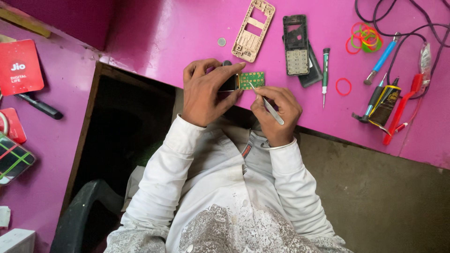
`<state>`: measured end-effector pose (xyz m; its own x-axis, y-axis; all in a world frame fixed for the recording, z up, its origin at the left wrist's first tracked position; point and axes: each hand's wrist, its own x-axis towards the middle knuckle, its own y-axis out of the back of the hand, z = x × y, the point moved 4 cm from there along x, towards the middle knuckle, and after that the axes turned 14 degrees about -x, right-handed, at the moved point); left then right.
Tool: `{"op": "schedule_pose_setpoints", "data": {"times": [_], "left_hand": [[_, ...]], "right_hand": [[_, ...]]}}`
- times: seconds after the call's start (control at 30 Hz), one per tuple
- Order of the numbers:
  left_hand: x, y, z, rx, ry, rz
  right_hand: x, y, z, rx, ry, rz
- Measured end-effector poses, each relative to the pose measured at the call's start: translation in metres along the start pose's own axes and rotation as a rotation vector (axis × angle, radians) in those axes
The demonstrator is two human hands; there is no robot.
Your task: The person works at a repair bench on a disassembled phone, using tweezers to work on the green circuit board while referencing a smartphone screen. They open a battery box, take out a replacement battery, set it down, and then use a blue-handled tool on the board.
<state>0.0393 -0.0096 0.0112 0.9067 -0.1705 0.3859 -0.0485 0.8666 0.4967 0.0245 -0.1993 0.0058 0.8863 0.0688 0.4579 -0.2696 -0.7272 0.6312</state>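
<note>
Pinching the green circuit board (251,79) at the pink worktop's (187,28) six-o'clock edge, left hand (206,91) grip closed, right hand (274,112) gripping tweezers (267,102) whose tip could slip and scratch contacts.

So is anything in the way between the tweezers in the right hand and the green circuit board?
Nothing visible. The right hand holds the tweezers with the tips already at the edge of the green circuit board, which the left hand grips from its left end. The board's face is uncovered.
</note>
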Motion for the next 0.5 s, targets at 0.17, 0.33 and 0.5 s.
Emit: {"op": "schedule_pose_setpoints", "data": {"times": [0.17,0.33,0.5], "left_hand": [[0.0007,-0.0003,0.0001,-0.006,-0.014,0.004],[0.0013,-0.0004,0.0004,0.003,-0.019,0.001],[0.0001,0.0013,0.0012,-0.010,-0.018,0.010]], "right_hand": [[0.0000,-0.0003,-0.0006,-0.013,-0.002,-0.005],[0.0008,-0.0021,-0.0006,-0.024,0.000,0.009],[0.0016,-0.0071,-0.0026,-0.058,0.005,0.056]]}}
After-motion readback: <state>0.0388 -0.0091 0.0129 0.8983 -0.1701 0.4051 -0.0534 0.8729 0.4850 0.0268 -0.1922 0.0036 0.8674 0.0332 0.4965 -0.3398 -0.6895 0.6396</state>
